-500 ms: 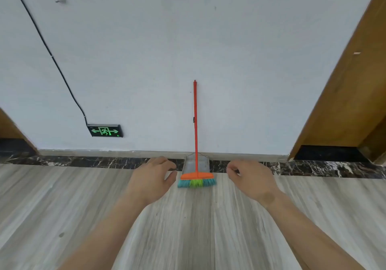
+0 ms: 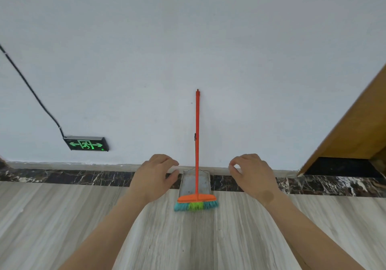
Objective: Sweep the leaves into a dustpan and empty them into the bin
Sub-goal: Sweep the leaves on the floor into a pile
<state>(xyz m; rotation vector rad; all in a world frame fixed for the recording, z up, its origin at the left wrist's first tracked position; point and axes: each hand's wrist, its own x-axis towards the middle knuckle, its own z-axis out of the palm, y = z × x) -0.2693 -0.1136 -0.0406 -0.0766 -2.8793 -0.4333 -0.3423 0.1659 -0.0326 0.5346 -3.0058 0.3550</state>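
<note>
Broom (image 2: 197, 144) stands against the white wall (image 2: 208, 50), orange handle near vertical, long axis running up the wall; blue-green bristles on the wood-look floor (image 2: 62, 217). Metal dustpan (image 2: 189, 183) upright behind the broom head, against the dark marble skirting (image 2: 62, 175).

Left hand (image 2: 155, 177): fingers loosely curled, holding nothing, just left of the dustpan edge. Right hand (image 2: 253, 175): same posture, empty, somewhat further off to the right. Both sit low, level with the dustpan; handle lies between them, forward.

No leaves or bin in view.

Judgement: pick-up not begun. Left hand is nearer; next reach must close inward on the vertical handle.

Also present: lit green exit sign (image 2: 86, 144), black cable (image 2: 31, 90), wooden door frame (image 2: 355, 123).
</note>
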